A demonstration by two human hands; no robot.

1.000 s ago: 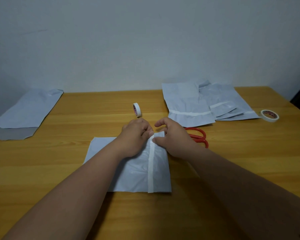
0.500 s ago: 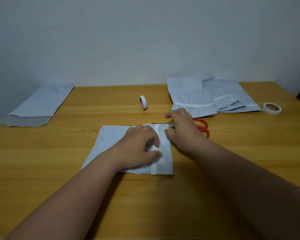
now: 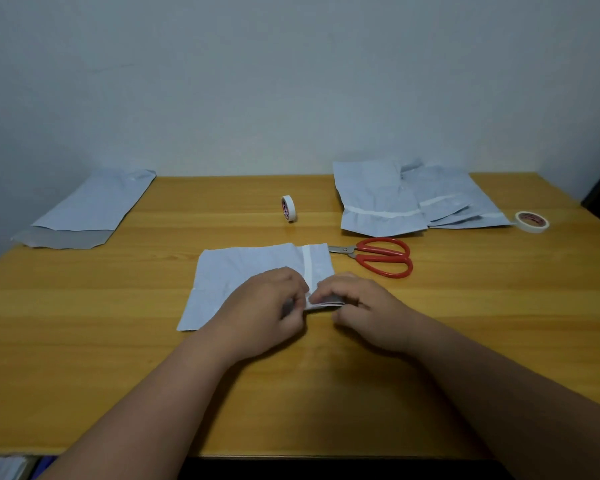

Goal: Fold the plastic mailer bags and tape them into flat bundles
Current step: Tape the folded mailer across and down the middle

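A folded pale blue mailer bag (image 3: 238,277) lies at the middle of the wooden table (image 3: 84,341), with a white tape strip (image 3: 308,259) running along its right side. My left hand (image 3: 269,308) and my right hand (image 3: 362,308) both pinch the bag's near right edge, which is lifted a little and shows a grey underside (image 3: 326,301). A small tape roll (image 3: 288,208) stands on edge behind the bag. Red-handled scissors (image 3: 381,257) lie just right of it.
A pile of taped mailer bags (image 3: 395,199) sits at the back right, with a second tape roll (image 3: 532,221) lying flat beside it. An unfolded mailer bag (image 3: 90,209) lies at the back left. The wall stands close behind the table.
Both hands slid from the bag's far edge to its near right edge and lifted it. The scissors, hidden before by my right hand, now show fully.
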